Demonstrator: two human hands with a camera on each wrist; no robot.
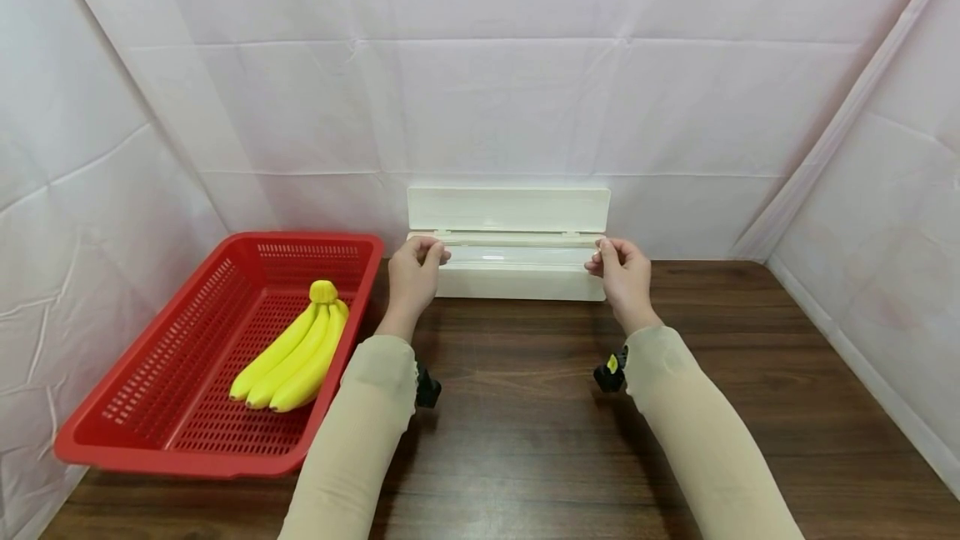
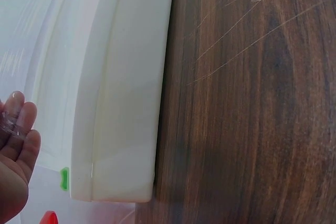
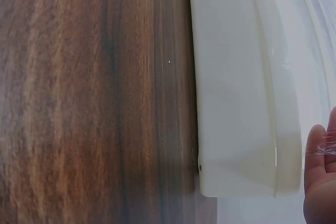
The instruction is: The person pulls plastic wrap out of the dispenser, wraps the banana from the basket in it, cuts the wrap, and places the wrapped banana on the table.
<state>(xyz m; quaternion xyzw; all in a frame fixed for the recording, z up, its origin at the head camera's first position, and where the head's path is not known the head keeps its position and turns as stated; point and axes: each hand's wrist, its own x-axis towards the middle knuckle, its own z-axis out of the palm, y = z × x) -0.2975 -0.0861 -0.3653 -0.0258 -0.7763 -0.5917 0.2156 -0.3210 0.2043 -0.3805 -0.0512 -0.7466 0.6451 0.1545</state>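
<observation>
A long white cling film dispenser (image 1: 517,283) stands at the back of the table, its lid (image 1: 508,208) raised against the backdrop. Clear cling film (image 1: 517,255) stretches between the two hands over the dispenser's opening. At the left end, my left hand (image 1: 415,272) pinches one corner of the film between thumb and fingers; the left wrist view shows crumpled film at the fingertips (image 2: 30,109). My right hand (image 1: 625,275) pinches the other corner at the right end. In the right wrist view, wrinkled film crosses the fingers (image 3: 315,142) beside the dispenser's end.
To the left sits a red perforated plastic basket (image 1: 180,463) holding a bunch of yellow bananas (image 1: 300,357). Dark wood-grain table (image 1: 517,440) lies beneath the forearms. White cloth (image 1: 510,107) hangs behind and on both sides.
</observation>
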